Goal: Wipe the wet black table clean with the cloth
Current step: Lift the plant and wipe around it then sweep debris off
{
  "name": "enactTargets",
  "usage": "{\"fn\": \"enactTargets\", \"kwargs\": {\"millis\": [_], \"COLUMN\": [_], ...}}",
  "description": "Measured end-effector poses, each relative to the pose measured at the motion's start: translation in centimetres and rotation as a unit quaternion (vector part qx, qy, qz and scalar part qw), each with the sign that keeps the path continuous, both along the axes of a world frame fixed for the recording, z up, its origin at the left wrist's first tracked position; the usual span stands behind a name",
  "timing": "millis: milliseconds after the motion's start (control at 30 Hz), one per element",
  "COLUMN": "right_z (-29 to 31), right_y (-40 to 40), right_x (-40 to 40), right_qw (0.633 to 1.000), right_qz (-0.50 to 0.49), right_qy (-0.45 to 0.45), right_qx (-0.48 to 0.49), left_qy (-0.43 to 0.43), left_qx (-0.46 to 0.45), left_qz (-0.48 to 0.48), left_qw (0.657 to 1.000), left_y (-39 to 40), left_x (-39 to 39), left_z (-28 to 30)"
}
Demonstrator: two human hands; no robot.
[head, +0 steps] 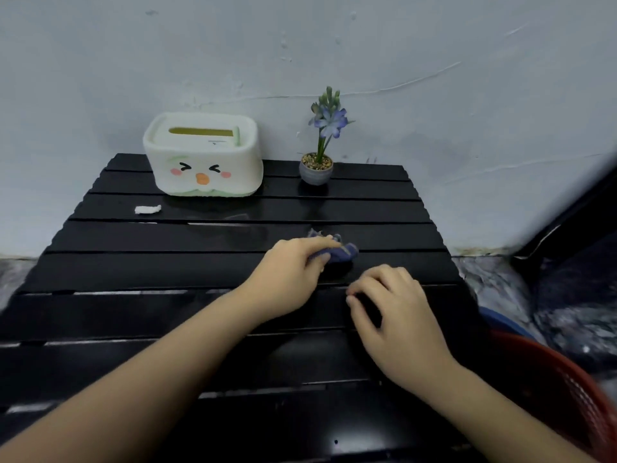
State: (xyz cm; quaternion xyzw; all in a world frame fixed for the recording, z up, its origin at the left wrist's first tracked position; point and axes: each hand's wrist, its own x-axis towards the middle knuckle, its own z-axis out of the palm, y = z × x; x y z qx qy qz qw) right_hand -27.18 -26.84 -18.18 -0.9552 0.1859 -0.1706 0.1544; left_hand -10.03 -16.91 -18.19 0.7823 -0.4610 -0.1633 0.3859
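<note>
The black slatted table (160,272) fills the lower view, with a wet sheen on the slats left of centre. A small bunched purple-blue cloth (340,252) lies on the table's middle right. My left hand (290,275) presses on its near side, fingers curled over it. My right hand (394,315) rests on the table just right of and nearer than the cloth. Its fingers are curled with their tips on a slat, and it holds nothing.
A white tissue box with a cartoon face (203,155) stands at the back left. A small potted purple flower (317,168) stands at the back centre. A white scrap (147,209) lies near the left edge. A red basket (561,389) sits beyond the right edge.
</note>
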Motion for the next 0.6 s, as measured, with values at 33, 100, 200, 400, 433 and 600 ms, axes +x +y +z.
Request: {"fn": "enactTargets", "kwargs": {"millis": [33, 100, 200, 400, 433, 600], "right_z": [0.0, 0.0, 0.3, 1.3, 1.5, 1.6], "right_y": [0.7, 1.6, 2.4, 4.4, 4.6, 4.6], "right_x": [-0.7, -1.4, -1.8, -4.8, -5.9, -13.4], "right_qw": [0.999, 0.996, 0.994, 0.993, 0.992, 0.983], "right_qz": [0.015, 0.028, 0.016, -0.005, -0.017, -0.143], "right_qy": [0.023, 0.053, 0.080, 0.111, 0.116, 0.111], "right_qx": [-0.026, -0.061, -0.075, -0.043, -0.035, -0.004], "left_qy": [0.041, 0.116, 0.082, -0.146, -0.145, -0.113], "left_qx": [0.000, -0.021, -0.089, 0.077, 0.082, 0.031], "left_qz": [-0.024, -0.043, 0.077, 0.270, 0.282, 0.183], "left_qw": [0.999, 0.992, 0.990, 0.949, 0.945, 0.976], "left_y": [0.3, 1.0, 1.9, 2.6, 2.1, -1.9], "left_x": [0.2, 0.6, 1.3, 0.2, -0.9, -10.4], "left_z": [0.6, 1.9, 1.9, -1.5, -1.8, -1.0]}}
